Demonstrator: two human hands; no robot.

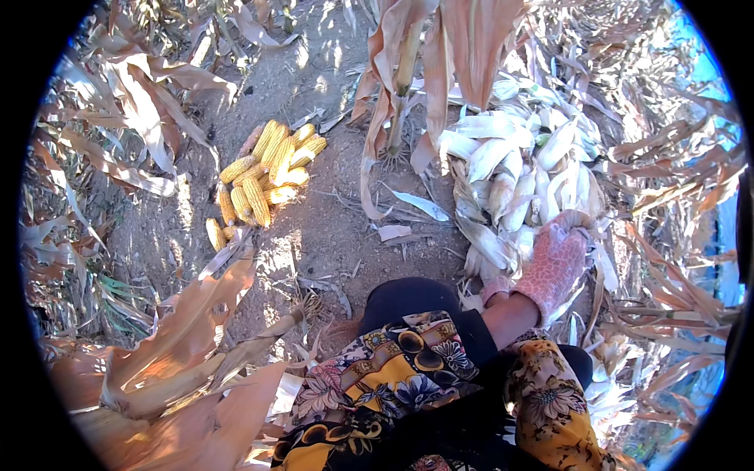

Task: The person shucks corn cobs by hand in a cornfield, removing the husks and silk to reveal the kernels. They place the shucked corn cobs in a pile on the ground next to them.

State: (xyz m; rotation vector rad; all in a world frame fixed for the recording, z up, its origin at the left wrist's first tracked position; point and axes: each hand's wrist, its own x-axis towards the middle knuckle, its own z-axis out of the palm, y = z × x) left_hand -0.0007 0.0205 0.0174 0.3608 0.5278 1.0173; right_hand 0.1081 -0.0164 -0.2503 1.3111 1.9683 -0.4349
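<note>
My left hand point(554, 271), in a pink patterned glove, reaches across to the right, over the near edge of a heap of corn ears in pale, dry husks point(524, 159). Its fingers bend down among the husks, so what they hold cannot be seen. Mostly hidden beneath the left wrist is my right hand point(496, 287); only a small part of a pink glove shows there. To the left, on the soil, lies a pile of bare yellow corn cobs point(265, 171).
A dry corn stalk with hanging leaves point(406, 70) stands between the two piles. Large dry leaves point(194, 329) rise close at the lower left. Stripped husks point(609, 377) lie at the lower right. More dry stalks point(665, 141) line the right side. Bare soil point(353, 247) runs through the middle.
</note>
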